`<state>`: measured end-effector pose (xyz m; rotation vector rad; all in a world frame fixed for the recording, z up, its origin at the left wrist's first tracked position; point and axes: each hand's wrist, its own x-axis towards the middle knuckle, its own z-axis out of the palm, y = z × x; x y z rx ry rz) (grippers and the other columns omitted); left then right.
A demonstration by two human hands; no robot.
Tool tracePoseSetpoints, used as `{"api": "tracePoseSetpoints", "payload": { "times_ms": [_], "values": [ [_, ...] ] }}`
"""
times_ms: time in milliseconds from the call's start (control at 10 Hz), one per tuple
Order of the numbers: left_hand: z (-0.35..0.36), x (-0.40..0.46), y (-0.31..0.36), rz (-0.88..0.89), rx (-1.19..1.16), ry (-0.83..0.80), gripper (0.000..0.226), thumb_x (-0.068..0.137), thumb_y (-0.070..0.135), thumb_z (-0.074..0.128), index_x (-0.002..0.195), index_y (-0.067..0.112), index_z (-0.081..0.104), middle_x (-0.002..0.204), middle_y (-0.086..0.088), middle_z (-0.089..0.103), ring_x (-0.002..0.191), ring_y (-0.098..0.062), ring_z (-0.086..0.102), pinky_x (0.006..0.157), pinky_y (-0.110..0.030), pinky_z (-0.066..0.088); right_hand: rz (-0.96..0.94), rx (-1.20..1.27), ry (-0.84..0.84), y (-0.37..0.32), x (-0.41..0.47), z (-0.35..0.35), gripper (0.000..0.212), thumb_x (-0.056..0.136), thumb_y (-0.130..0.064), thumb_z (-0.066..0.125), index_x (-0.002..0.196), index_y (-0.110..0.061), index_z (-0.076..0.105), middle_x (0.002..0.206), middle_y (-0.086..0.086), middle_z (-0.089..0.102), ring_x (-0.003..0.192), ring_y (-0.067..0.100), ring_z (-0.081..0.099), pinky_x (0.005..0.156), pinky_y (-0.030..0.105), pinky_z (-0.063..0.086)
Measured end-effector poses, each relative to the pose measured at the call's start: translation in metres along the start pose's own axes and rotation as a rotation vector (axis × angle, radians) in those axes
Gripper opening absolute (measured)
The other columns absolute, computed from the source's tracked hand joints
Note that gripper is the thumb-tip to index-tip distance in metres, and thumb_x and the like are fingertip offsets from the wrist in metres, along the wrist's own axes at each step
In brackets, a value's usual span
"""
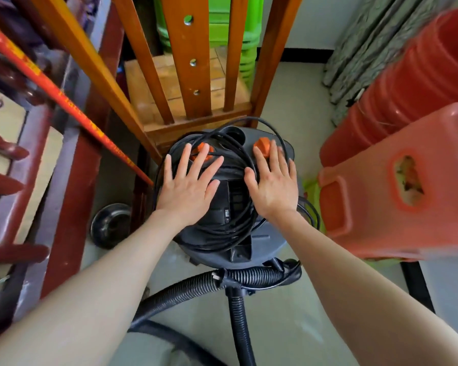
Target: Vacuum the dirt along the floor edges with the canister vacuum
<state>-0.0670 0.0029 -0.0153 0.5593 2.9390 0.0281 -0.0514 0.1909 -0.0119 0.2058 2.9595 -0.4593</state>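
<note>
A dark grey canister vacuum point(230, 204) stands on the floor in front of me, with a black power cord point(222, 241) coiled over its top and two orange knobs point(261, 145) at the far side. My left hand point(188, 186) lies flat with spread fingers on the left of the lid, fingertips near the left orange knob. My right hand point(274, 187) lies flat on the right of the lid, fingertips by the right knob. A black ribbed hose point(196, 286) leaves the canister's near side and curves left and down across the floor.
A wooden chair point(185, 96) stands just behind the vacuum, with green stools point(222, 27) beyond. Stacked red plastic stools point(397, 180) crowd the right. Dark red wooden furniture point(64, 180) and a red pole point(64, 101) fill the left. A metal bowl point(110, 224) sits on the floor.
</note>
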Motion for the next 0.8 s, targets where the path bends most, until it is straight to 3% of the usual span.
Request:
{"api": "tracePoseSetpoints", "payload": {
  "times_ms": [500,700,800],
  "values": [
    [-0.01,0.042,-0.026,0.062,-0.025,-0.031,0.053,0.092,0.049,-0.005,0.14,0.038,-0.025,0.156,0.004,-0.024,0.144,-0.027,-0.022,0.114,-0.056,-0.007,0.064,0.005,0.033,-0.016,0.036,-0.001,0.059,0.103,-0.048,0.024,0.157,-0.027,0.016,0.166,0.005,-0.002,0.152,0.022,-0.001,0.119,0.036,-0.01],
    [-0.012,0.041,-0.025,0.034,-0.013,-0.071,0.052,0.097,0.048,0.003,0.138,0.039,-0.027,0.146,0.008,-0.035,0.143,-0.026,-0.025,0.113,-0.055,-0.01,0.069,0.033,-0.098,-0.019,0.038,-0.011,0.06,0.103,-0.05,0.022,0.157,-0.028,0.011,0.165,0.007,-0.008,0.152,0.021,-0.007,0.119,0.039,-0.013],
    [-0.016,0.044,-0.024,0.017,-0.013,-0.094,0.052,0.096,0.049,0.001,0.138,0.04,-0.027,0.146,0.009,-0.036,0.142,-0.025,-0.026,0.114,-0.054,-0.01,0.077,0.15,-0.169,-0.023,0.035,-0.035,0.06,0.103,-0.05,0.028,0.157,-0.029,0.012,0.166,0.005,-0.002,0.152,0.019,-0.001,0.118,0.045,-0.013]
  ]
}}
